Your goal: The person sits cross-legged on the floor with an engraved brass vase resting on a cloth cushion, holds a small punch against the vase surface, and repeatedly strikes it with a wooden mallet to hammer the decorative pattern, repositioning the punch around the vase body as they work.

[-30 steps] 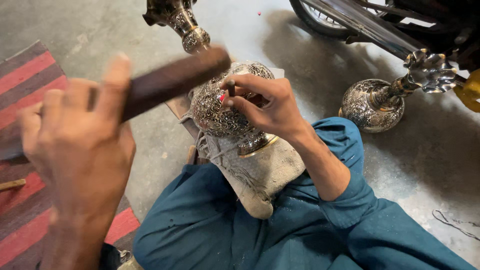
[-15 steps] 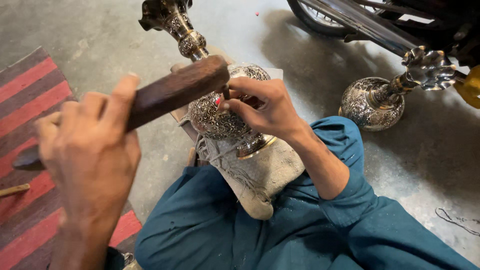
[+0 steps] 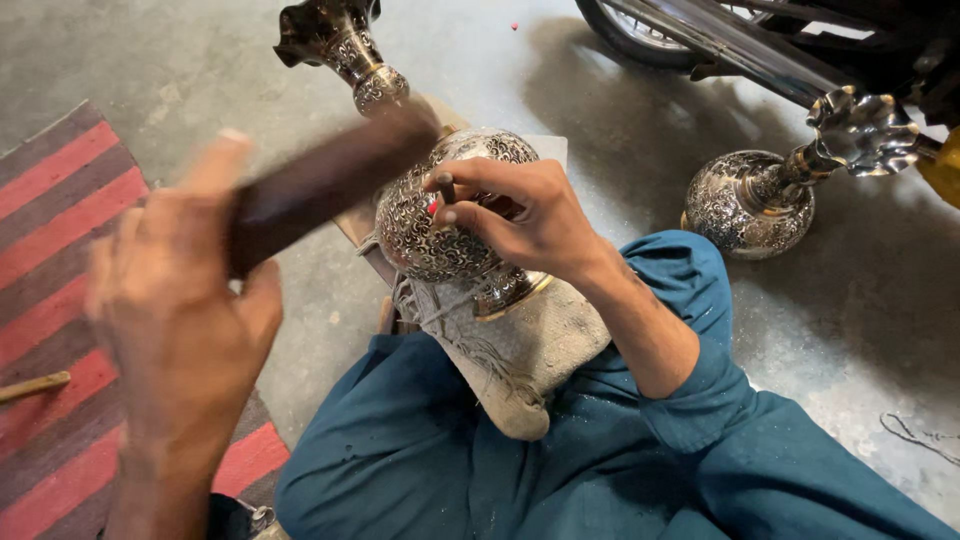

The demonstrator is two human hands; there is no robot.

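An engraved silver metal vase (image 3: 425,240) lies on its side on a worn grey cushion (image 3: 530,350) across my lap, its fluted neck (image 3: 335,40) pointing away. My right hand (image 3: 530,225) pinches a small dark chisel (image 3: 447,190) with its tip against the vase's round belly. In my left hand (image 3: 175,320), raised at the left and blurred by motion, is a dark wooden mallet (image 3: 330,185). The mallet's head hangs just left of the chisel, close above the vase.
A second engraved vase (image 3: 750,200) lies on the concrete floor at the right, its ruffled mouth (image 3: 860,130) beside a motorbike wheel (image 3: 640,30). A red and grey striped rug (image 3: 50,230) covers the left, with a wooden stick (image 3: 35,385) on it. My teal-clad legs (image 3: 560,470) fill the bottom.
The left hand and mallet swing down and up over the chisel and are now blurred. The right hand and the vase stay almost still.
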